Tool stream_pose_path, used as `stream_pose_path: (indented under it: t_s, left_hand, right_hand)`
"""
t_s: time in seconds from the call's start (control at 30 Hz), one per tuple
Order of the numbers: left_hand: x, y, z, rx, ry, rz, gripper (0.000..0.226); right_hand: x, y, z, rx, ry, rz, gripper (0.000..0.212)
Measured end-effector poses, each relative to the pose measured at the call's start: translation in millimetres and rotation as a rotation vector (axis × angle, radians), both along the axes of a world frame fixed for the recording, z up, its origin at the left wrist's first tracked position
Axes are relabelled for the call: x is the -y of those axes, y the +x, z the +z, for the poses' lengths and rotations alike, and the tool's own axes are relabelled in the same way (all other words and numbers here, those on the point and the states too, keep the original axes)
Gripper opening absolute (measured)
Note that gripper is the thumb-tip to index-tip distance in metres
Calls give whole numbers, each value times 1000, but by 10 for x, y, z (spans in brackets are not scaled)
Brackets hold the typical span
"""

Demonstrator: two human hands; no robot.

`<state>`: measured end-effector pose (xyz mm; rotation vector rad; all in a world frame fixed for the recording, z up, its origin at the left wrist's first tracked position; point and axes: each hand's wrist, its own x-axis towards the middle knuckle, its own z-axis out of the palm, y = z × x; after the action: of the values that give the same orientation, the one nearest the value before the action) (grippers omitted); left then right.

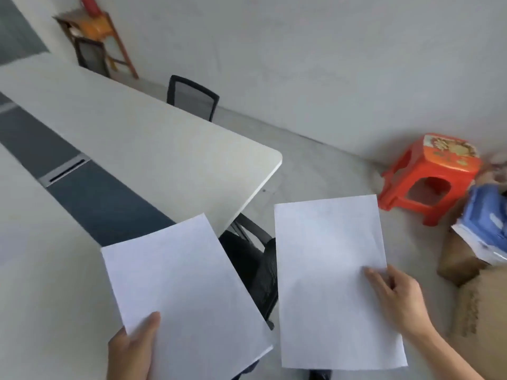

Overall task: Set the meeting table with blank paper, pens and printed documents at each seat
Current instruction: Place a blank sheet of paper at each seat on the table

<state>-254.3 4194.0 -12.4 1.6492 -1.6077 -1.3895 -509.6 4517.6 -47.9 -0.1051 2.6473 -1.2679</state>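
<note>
Nearest, at the bottom of the frame, the left hand (131, 349) pinches the lower left corner of one sheet of paper (181, 292). The thumb lies flat on top and the other fingers are hidden beneath. This plain white sheet is rectangular, smooth and tilted, and it hangs over the near end of the table (137, 138).

At lower right, the right hand (397, 300) pinches the right edge of a second sheet (329, 275) with the thumb on its upper face. How the fingers lie behind it cannot be told. This sheet is just as blank and flat, and it is held above the floor and a black mesh chair (255, 259) tucked under the table's corner. The two sheets are apart, with the chair showing between them.

The table has a matte off-white top with a rounded corner, and a dark blue-grey strip (104, 204) runs along its middle.

At right, a glossy red plastic stool (428, 174) with a patterned seat stands on the pale floor. Beside it are a brown cardboard box (455, 259) and a blue and white package (488, 215).

Farther off, another black mesh chair (192, 97) sits at the table's far side. A wooden stand (93, 31) leans in the upper left corner.
</note>
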Motion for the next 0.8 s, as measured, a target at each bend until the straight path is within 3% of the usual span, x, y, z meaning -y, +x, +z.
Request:
stream_pose_path:
  t_s: [0.13,0.37,0.5,0.8]
  left_hand:
    - [-201,-40,44,30,-20,212,36]
    - [-567,307,195,130,39,535,35]
    - [-525,489,135,121,59,630,31]
    - [57,588,-44,-3,84,668,9]
  right_hand:
    - [561,-767,21,12,-12,234,48]
    - [2047,-1362,42,26,-58,630,46]
    - [3002,-1387,27,28,-50,737,43]
    - [4454,-1335,-481,31,228,741,28]
